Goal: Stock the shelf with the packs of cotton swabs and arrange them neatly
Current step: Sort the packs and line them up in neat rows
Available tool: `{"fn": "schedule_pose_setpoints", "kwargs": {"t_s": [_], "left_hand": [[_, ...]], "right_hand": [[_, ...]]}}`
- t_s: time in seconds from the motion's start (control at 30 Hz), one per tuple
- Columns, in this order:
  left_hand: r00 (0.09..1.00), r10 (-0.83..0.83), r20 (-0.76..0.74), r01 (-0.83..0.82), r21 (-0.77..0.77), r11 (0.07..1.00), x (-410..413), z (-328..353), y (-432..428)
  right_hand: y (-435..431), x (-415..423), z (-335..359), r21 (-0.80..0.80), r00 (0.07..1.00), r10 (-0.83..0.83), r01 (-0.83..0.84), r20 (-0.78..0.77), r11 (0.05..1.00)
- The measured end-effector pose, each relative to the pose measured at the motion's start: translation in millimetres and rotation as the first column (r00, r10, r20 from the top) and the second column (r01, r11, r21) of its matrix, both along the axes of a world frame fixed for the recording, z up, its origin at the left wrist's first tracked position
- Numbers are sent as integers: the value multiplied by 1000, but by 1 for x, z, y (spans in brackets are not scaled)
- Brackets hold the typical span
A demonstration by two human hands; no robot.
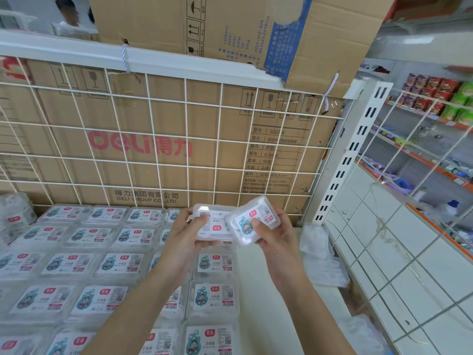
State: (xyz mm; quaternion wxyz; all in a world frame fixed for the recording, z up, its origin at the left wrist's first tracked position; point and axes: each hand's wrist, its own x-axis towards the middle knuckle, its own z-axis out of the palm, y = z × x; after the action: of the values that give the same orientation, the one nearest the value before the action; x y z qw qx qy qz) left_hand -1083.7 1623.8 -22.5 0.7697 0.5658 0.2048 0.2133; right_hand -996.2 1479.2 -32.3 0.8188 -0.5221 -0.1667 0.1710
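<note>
Two packs of cotton swabs were held up over the back of the shelf [271, 290], one in each hand. The left hand [186, 234] was curled round the left pack [213, 228], thumb pressed on its top face and fingers beneath; its long axis lay roughly across the view and its label was seen upside down. The right hand [271, 234] was closed in the same way on the right pack [249, 221], thumb on the label, the pack tilted so that its long axis ran up and to the right. The two packs were touching or overlapping at their near corners. Below and to the left, the laid packs [89, 265] were set out flat in rows, labels up, long axes across the shelf, the last column [215, 295] lying directly under the hands. The bare white surface was found only to the right of that column, just below and toward the right hand, which was judged the nearer of the two to it. Whether a slot was left open behind the hands could not be told, since that spot was hidden. For a neat row, the right pack would probably need to be turned level and the left pack spun about before being set down. A crumpled plastic wrap [320, 254] lay at the right end, and a wire grid [186, 124] backed the shelf with a cardboard box [143, 147] behind it.
</note>
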Motion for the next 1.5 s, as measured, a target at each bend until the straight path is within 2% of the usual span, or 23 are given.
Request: {"fn": "schedule_pose_setpoints", "kwargs": {"t_s": [0.1,0.27,0.43,0.5,0.63,0.73,0.83,1.0,1.07,1.17,1.2,1.27,1.3,1.37,1.5], "left_hand": [[999,-34,-40,38,122,992,-2,2,6],[991,-79,-109,98,179,979,0,7,4],[962,-164,-217,179,50,983,9,6,4],[947,-207,-247,212,-8,977,13,8,1],[926,-285,-246,289,-21,957,15,13,-5],[943,-294,-157,309,85,947,14,9,-6],[918,-349,-191,386,219,896,14,6,-6],[900,-383,-208,433,326,840,17,5,-10],[882,-392,-260,469,424,775,20,2,-11],[893,-317,-321,451,642,620,25,-10,-9],[897,-275,-345,442,709,550,27,-15,-6],[891,-159,-425,454,830,324,30,-25,-1],[882,-103,-460,471,858,204,32,-29,1],[842,-36,-538,539,840,58,36,-35,4],[789,18,-614,613,787,-71,42,-41,0]], "right_hand": [[-8,5,4,-77,993,83,-77,78,994],[-8,2,13,-194,969,225,-202,105,960],[-1,-11,18,-278,939,331,-297,87,914],[2,-13,15,-310,943,324,-289,70,906],[8,-15,11,-319,960,275,-245,53,916],[11,-12,8,-249,993,110,-98,33,964],[6,-9,3,-188,999,-14,9,-29,982],[-16,-3,-4,-341,999,5,-20,-42,940],[-27,0,-8,-385,996,49,-75,-76,920],[-45,5,-17,-405,987,-90,28,-134,914],[-51,8,-22,-424,979,-148,76,-140,902],[-59,12,-28,-486,970,-200,110,-137,867],[-61,14,-31,-528,972,-194,97,-131,844],[-57,18,-37,-610,984,-144,47,-110,791],[-35,26,-42,-670,990,-110,22,-90,742]]}}
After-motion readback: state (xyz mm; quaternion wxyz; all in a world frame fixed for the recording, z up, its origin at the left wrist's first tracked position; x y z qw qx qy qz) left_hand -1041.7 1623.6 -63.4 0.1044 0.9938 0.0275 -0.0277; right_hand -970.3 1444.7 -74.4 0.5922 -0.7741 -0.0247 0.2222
